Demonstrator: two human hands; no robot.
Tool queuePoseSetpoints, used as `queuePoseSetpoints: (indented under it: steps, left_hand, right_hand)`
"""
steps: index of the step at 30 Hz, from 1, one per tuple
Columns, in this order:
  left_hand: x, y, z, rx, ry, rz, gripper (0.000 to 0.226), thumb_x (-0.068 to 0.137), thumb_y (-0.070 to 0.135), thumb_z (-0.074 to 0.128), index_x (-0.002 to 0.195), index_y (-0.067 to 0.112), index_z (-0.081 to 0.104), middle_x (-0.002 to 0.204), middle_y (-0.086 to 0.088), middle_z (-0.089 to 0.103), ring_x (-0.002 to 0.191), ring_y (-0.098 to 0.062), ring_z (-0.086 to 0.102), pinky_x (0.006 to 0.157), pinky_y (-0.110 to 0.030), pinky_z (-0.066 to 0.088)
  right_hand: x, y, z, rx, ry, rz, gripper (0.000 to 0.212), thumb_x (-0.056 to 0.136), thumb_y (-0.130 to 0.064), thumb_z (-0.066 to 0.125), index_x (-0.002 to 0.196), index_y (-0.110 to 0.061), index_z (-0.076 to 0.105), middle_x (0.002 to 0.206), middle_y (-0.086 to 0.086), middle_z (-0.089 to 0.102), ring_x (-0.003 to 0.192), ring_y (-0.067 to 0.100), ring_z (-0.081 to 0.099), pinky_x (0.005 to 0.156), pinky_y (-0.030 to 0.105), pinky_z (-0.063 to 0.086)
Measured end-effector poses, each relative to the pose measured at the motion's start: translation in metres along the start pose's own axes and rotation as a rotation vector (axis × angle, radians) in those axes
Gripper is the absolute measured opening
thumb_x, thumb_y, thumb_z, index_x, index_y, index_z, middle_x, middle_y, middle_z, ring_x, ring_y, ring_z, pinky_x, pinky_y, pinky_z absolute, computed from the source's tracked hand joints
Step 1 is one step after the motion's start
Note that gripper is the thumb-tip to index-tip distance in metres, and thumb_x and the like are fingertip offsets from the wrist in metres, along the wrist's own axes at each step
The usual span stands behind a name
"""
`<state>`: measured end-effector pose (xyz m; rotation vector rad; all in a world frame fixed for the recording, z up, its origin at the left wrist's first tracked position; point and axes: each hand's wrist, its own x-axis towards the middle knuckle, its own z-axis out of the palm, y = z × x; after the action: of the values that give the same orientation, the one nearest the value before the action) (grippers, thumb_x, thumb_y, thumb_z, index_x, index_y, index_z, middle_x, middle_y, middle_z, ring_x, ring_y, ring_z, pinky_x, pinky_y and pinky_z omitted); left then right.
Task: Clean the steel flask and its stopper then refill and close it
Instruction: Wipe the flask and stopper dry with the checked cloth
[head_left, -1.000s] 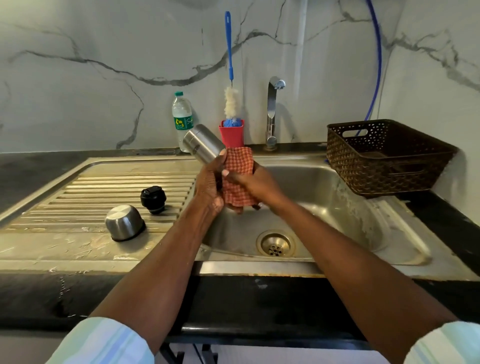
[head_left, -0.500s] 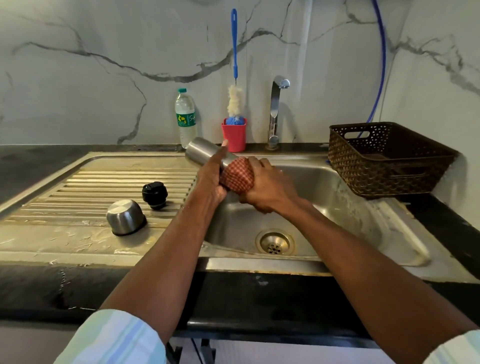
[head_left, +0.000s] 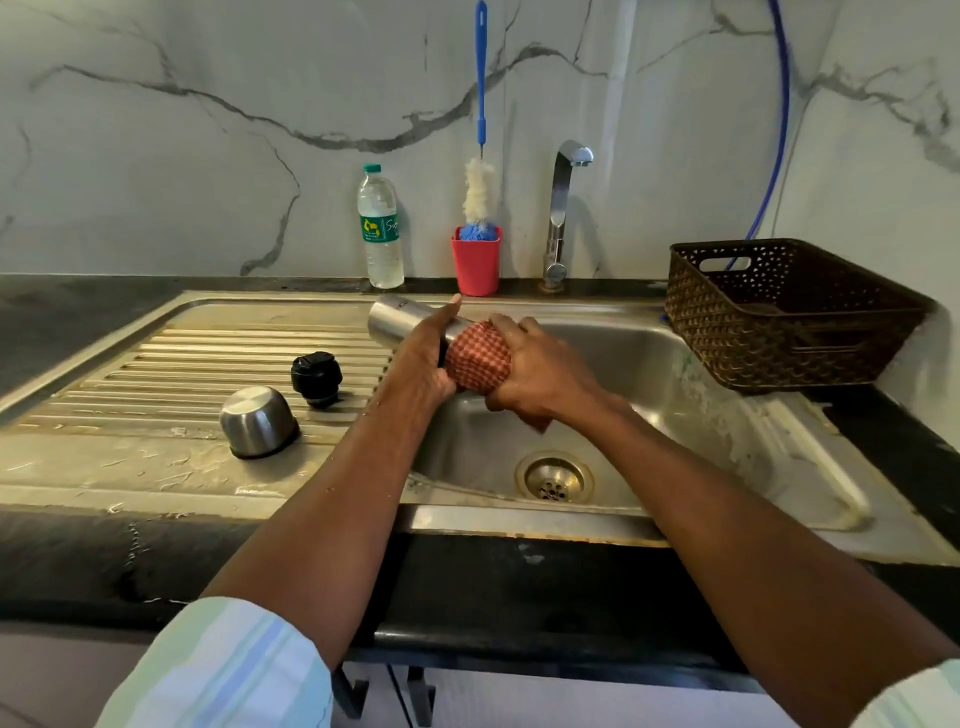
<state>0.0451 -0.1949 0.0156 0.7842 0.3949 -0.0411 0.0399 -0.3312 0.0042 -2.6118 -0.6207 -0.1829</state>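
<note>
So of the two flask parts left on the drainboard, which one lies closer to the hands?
The black stopper. It sits farther back and right, nearer the left hand; the steel cap rests upside down, farther left.

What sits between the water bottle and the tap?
In the head view, a red cup holding a blue-handled brush stands between the water bottle and the tap.

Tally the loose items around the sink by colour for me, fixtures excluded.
Steel: 2, the flask and the cup lid
Black: 1, the stopper
Red: 2, the checked cloth and the holder cup
Blue: 1, the bottle brush
Clear: 1, the water bottle
Brown: 1, the basket
Total: 8
</note>
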Motion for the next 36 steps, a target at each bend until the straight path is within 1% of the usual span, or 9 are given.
queuePoseSetpoints:
  steps: [4,6,9,13,19,21,26,31,36]
  left_hand:
    - [0.002,0.004,-0.002,-0.048,-0.091,0.184,0.053,0.080,0.007,0.077,0.125,0.002,0.049,0.106,-0.018,0.067,0.097,-0.032,0.068,0.086,-0.050,0.057]
    - [0.001,0.006,0.002,-0.048,-0.166,0.232,0.046,0.083,0.009,0.074,0.122,0.003,0.050,0.105,-0.017,0.066,0.098,-0.031,0.066,0.089,-0.049,0.056]
    - [0.002,0.004,0.006,-0.006,-0.164,0.141,0.060,0.078,0.015,0.081,0.126,0.003,0.047,0.112,-0.019,0.066,0.101,-0.034,0.068,0.086,-0.052,0.058]
    - [-0.001,0.000,0.006,0.114,-0.042,0.018,0.055,0.076,0.020,0.084,0.115,0.005,0.048,0.106,-0.018,0.069,0.091,-0.036,0.071,0.073,-0.054,0.059]
    - [-0.003,0.008,0.000,-0.031,-0.197,0.179,0.062,0.074,0.006,0.079,0.127,0.002,0.048,0.113,-0.019,0.063,0.100,-0.033,0.066,0.078,-0.047,0.059]
    - [-0.003,0.012,0.003,-0.010,-0.247,0.184,0.060,0.078,0.008,0.077,0.129,0.003,0.047,0.113,-0.019,0.063,0.102,-0.032,0.065,0.079,-0.046,0.059]
    - [0.001,0.011,0.000,0.051,-0.083,0.156,0.056,0.076,0.016,0.083,0.120,0.003,0.051,0.105,-0.020,0.070,0.092,-0.034,0.072,0.083,-0.050,0.059]
    - [0.003,0.008,-0.002,0.015,-0.081,0.220,0.038,0.078,0.008,0.077,0.108,0.005,0.053,0.103,-0.016,0.066,0.094,-0.029,0.067,0.088,-0.048,0.057]
    - [0.001,-0.002,0.005,0.021,-0.244,0.228,0.051,0.083,0.014,0.071,0.127,0.002,0.049,0.099,-0.015,0.063,0.091,-0.028,0.065,0.081,-0.040,0.058]
  right_hand:
    - [-0.008,0.003,-0.018,1.324,-0.474,0.385,0.058,0.075,-0.013,0.069,0.128,-0.005,0.047,0.107,0.013,0.063,0.095,0.028,0.062,0.091,0.044,0.052]
    - [-0.011,0.011,-0.024,1.596,-0.496,0.420,0.054,0.076,-0.014,0.066,0.124,0.001,0.048,0.097,0.017,0.064,0.083,0.027,0.063,0.078,0.040,0.055]
    - [-0.009,0.006,-0.023,0.999,-0.219,0.300,0.071,0.072,-0.012,0.075,0.135,-0.010,0.042,0.105,0.007,0.063,0.086,0.021,0.065,0.067,0.032,0.056]
    - [-0.004,-0.003,-0.004,-0.144,0.133,0.003,0.101,0.070,-0.033,0.083,0.151,-0.025,0.023,0.137,0.006,0.042,0.117,0.026,0.051,0.092,0.041,0.051]
    - [-0.015,0.001,-0.019,1.558,-0.487,0.427,0.047,0.077,-0.010,0.068,0.120,0.001,0.052,0.097,0.014,0.064,0.083,0.025,0.064,0.071,0.037,0.057]
    - [-0.015,-0.002,-0.022,1.466,-0.396,0.407,0.044,0.080,-0.007,0.066,0.121,-0.002,0.050,0.094,0.011,0.064,0.076,0.022,0.064,0.060,0.031,0.057]
    - [-0.006,0.001,-0.011,0.065,0.134,0.035,0.098,0.071,-0.025,0.082,0.150,-0.028,0.024,0.136,0.005,0.042,0.107,0.026,0.056,0.081,0.042,0.056]
    - [-0.016,0.003,-0.018,1.262,-0.384,0.354,0.062,0.074,-0.016,0.074,0.130,-0.006,0.048,0.103,0.010,0.067,0.084,0.021,0.065,0.076,0.036,0.056]
    - [-0.006,0.005,-0.014,1.640,-0.199,0.435,0.059,0.083,-0.037,0.071,0.128,-0.003,0.053,0.089,0.012,0.065,0.075,0.027,0.066,0.075,0.042,0.058]
